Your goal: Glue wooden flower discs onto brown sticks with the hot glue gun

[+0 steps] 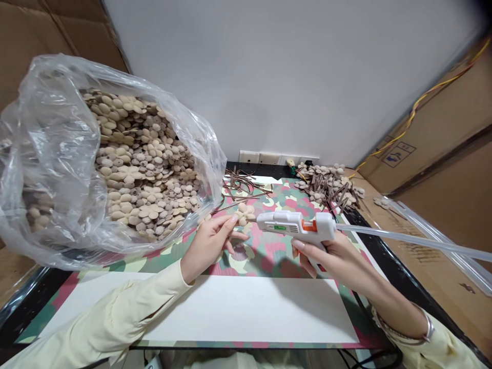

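Observation:
Between its thumb and fingertips, my left hand pinches a beige fabric flower above the camouflage-patterned mat. My right hand is wrapped round the handle of a white glue gun with orange parts. The gun's nozzle points left at the flower, very close to it; whether they touch I cannot tell. A long clear glue stick runs out of the gun's back to the right.
An open plastic bag full of flowers stands at the left. Brown strips lie behind my left hand. Flowers with stems are piled back right. White paper covers the front; cardboard boxes and spare glue sticks are at right.

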A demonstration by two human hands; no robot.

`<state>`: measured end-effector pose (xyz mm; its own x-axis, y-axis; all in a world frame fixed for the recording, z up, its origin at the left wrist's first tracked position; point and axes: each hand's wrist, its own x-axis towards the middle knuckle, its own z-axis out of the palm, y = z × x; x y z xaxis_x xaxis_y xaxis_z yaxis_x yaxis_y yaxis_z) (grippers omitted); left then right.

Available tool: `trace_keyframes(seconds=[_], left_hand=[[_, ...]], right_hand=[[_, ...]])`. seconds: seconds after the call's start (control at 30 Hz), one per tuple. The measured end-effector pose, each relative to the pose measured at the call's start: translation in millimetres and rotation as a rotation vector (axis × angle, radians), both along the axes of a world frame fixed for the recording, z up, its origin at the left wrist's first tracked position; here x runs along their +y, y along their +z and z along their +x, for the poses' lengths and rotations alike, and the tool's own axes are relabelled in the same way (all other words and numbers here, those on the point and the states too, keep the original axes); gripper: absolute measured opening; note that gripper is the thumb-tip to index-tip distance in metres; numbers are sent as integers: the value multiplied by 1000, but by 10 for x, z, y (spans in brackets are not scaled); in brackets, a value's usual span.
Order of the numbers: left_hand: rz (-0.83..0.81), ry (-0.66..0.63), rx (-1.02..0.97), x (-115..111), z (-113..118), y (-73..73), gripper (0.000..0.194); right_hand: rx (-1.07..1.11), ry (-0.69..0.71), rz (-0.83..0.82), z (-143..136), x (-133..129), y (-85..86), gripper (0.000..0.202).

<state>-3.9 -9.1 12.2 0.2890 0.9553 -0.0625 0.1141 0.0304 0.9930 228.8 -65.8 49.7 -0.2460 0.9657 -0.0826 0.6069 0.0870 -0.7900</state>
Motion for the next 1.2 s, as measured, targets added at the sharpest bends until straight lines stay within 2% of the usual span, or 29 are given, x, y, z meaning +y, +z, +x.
trace_keyframes(seconds=[0.23, 0.57, 0.9, 1.2], left_hand=[[-18, 0, -12, -15, 11, 49, 35], [-160, -15, -114, 16, -10, 51, 34], [-151, -51, -3, -12, 13, 58, 33], [-130, -38, -29, -8, 7, 48, 33]], right_hand=[[15, 17, -8, 0, -3, -4, 41], [-8, 24, -20, 17, -20, -16, 42], [4, -18, -19, -2, 9, -18, 40], [5, 11, -12, 3, 6, -35, 43]])
